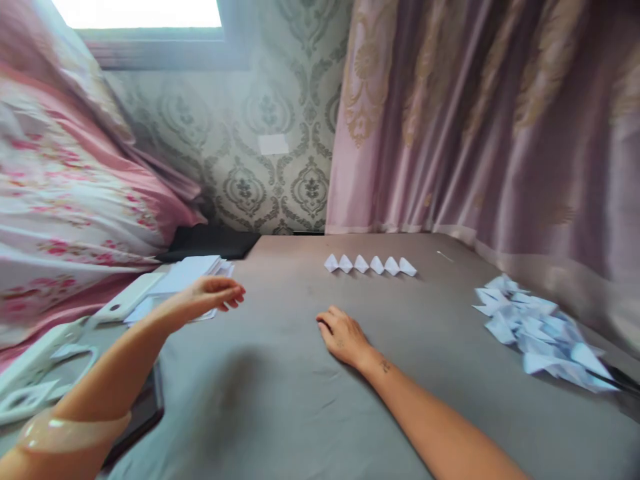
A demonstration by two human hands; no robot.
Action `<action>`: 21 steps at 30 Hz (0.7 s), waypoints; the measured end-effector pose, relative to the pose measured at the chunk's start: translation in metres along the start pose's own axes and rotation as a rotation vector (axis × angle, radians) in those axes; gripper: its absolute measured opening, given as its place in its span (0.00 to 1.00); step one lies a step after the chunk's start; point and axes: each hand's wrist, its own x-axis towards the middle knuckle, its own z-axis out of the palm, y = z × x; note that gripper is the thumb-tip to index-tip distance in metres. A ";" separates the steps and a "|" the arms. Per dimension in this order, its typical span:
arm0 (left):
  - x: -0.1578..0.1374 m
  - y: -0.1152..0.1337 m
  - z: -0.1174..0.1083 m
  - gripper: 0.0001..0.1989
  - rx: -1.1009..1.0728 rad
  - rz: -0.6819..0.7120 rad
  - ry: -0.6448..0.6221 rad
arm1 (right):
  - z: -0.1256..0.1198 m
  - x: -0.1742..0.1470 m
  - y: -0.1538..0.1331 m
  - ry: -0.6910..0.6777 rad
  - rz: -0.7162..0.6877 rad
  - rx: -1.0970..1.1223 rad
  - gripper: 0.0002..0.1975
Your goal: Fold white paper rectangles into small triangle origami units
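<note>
My left hand hangs in the air beside a stack of white paper sheets, its fingers loosely bent and nothing visible in them. My right hand rests palm down on the grey cloth-covered surface, fingers bent a little and thumb slightly apart; no object shows under it. Beyond the right hand stands a row of several small folded white paper pieces, pointed at the top. A heap of folded paper pieces lies at the far right.
Beneath my left forearm is a dark-edged flat device. White plastic parts lie at the left, and a black flat item sits behind the sheets. A floral cloth borders the left; a pink curtain hangs behind right.
</note>
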 end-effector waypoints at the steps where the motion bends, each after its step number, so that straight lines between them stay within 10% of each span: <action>1: -0.003 -0.002 -0.014 0.17 -0.001 0.013 0.094 | 0.001 0.001 0.000 0.009 -0.001 0.002 0.14; 9: -0.022 -0.038 -0.094 0.22 -0.003 0.087 0.659 | 0.008 0.010 0.006 0.002 -0.028 0.002 0.17; 21: 0.044 -0.079 -0.100 0.28 0.428 -0.112 0.677 | 0.009 0.012 0.007 0.006 -0.012 0.041 0.16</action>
